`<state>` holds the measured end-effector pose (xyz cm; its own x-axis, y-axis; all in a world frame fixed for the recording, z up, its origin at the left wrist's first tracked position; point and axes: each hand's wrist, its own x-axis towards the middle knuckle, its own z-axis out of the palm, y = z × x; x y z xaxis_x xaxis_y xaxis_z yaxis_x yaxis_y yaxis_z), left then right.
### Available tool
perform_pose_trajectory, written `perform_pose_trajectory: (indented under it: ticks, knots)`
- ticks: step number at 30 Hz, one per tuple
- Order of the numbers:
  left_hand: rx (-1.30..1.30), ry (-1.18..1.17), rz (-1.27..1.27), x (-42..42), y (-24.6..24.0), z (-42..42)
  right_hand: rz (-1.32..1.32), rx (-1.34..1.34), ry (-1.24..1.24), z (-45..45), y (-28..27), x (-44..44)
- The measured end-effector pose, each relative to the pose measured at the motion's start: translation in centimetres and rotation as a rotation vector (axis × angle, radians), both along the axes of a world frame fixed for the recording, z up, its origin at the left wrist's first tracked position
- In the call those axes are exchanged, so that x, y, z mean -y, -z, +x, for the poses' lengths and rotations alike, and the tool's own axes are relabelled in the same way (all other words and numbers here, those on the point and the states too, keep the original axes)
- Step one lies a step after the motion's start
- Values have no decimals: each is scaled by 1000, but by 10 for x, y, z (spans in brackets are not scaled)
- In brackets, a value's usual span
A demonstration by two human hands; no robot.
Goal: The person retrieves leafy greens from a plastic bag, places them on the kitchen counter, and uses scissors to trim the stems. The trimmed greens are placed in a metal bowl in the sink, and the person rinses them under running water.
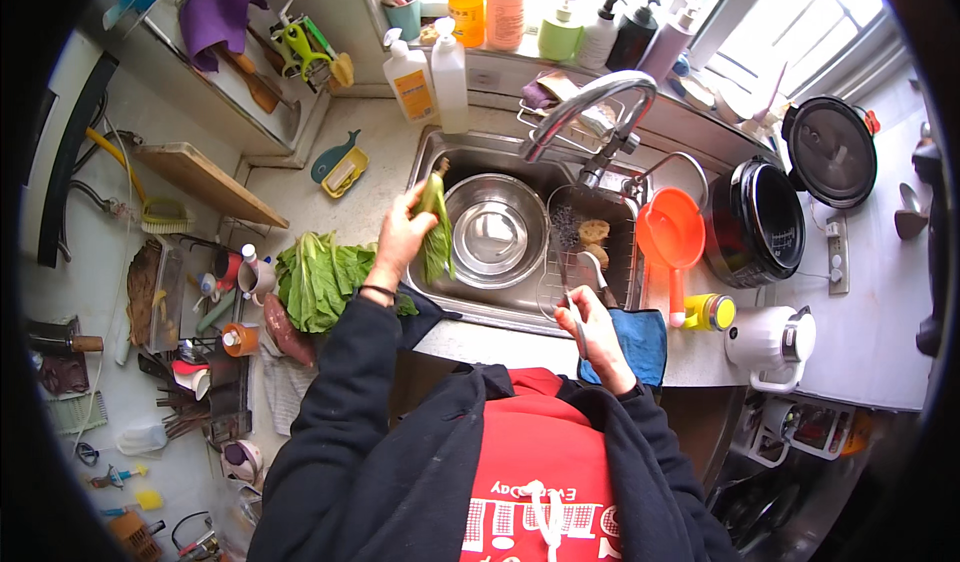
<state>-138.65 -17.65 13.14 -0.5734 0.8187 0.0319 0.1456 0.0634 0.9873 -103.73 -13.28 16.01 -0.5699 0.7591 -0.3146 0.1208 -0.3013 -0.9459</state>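
Observation:
My left hand grips a stalk of leafy green vegetable over the left edge of the sink, its brownish stem end up and its leaves hanging down. A slim bladed tool is in my right hand, at the sink's front edge; its blade points away from me. Whether it is a knife cannot be told for sure. Below the vegetable, a round stainless steel basin sits in the large sink bowl. More leafy greens lie in a pile on the counter, left of my left wrist.
The curved chrome faucet arches over the sink. A wire drain basket with sponges fills the right bowl. A red ladle, a black pot and a white kettle stand right; a sweet potato lies left.

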Motion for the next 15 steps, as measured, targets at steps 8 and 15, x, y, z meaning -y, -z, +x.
perform_pose_trajectory:
  ticks: [8,15]
  knots:
    - [1026,602,-60,5,-27,108,177,413,-169,19,-13,-10]
    - [1083,652,-220,2,-25,154,112,439,-203,58,-1,-1]
